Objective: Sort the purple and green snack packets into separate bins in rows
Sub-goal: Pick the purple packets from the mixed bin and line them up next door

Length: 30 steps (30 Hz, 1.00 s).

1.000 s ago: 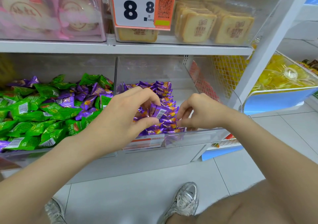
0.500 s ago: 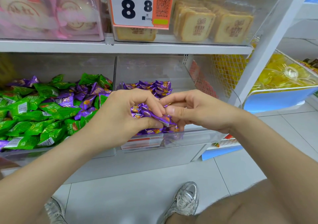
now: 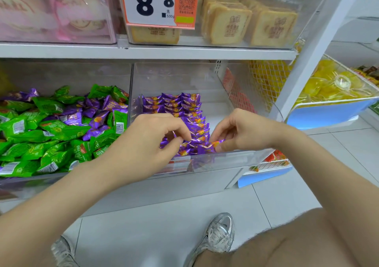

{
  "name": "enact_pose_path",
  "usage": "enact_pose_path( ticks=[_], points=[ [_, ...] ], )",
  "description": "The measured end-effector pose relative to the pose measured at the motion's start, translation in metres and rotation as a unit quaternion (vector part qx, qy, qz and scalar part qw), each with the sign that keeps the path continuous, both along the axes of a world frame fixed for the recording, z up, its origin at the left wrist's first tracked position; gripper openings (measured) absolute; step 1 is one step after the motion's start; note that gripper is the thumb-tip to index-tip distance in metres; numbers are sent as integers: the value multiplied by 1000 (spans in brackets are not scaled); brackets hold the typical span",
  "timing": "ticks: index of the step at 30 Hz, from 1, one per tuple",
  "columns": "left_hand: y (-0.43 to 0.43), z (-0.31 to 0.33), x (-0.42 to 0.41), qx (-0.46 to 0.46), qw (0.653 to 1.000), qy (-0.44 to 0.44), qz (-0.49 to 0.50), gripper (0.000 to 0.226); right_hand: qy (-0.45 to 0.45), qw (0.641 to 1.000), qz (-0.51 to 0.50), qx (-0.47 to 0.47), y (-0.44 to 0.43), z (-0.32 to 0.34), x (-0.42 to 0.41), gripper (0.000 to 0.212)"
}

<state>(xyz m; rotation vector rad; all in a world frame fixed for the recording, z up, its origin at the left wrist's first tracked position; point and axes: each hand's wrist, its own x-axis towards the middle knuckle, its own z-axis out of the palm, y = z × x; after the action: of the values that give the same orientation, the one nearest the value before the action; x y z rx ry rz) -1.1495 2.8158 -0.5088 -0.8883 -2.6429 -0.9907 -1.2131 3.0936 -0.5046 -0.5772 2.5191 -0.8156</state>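
Tag (image 3: 158, 4): 8 8 元 500g | left hand (image 3: 151, 143): pinching purple packets (image 3: 194, 123) | right hand (image 3: 242, 133): pinching front packet (image 3: 211, 146)

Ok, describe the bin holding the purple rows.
The bin is clear plastic, open-topped, right of the mixed bin. Purple packets stand in rows along its left side; its right side is bare. The left hand and right hand reach over its front wall, fingers pinching packets.
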Motion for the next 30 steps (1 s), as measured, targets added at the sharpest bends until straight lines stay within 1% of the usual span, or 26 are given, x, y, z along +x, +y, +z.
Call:
enact_pose_path(
  ticks=[3,6,9,14,17,20,23,24,27,30],
  points=[
    [2,0,2,-32,999,-7,-16,23,10,998,26,50,-6,-6,-5,19],
    [4,-1,2,-49,998,-19,-20,24,-5,996,58,71,-12,-3,-8,22],
    [6,-2,2,-56,998,-18,-17,23,-17,993,76,88,-17,-1,-8,19],
    [5,-2,2,-61,998,-25,-14,21,-2,991,61,123,-22,-6,-9,12],
    [4,-2,3,-63,998,-26,-10,21,13,991,28,130,-23,-6,-8,0],
    [2,0,3,-68,997,-19,-10,21,-21,990,1,140,-26,-4,-8,20],
    [2,1,5,-68,997,-18,-7,21,-45,983,-32,177,-33,-6,-7,36],
    [1,2,5,-70,997,-19,-5,22,-60,980,-45,184,-36,-7,-7,38],
    [-1,3,6,-84,996,-15,1,25,-100,974,-81,187,-42,-6,-7,35],
    [-4,5,6,-93,996,1,4,25,-82,973,-114,186,-41,3,-6,44]
  ],
)
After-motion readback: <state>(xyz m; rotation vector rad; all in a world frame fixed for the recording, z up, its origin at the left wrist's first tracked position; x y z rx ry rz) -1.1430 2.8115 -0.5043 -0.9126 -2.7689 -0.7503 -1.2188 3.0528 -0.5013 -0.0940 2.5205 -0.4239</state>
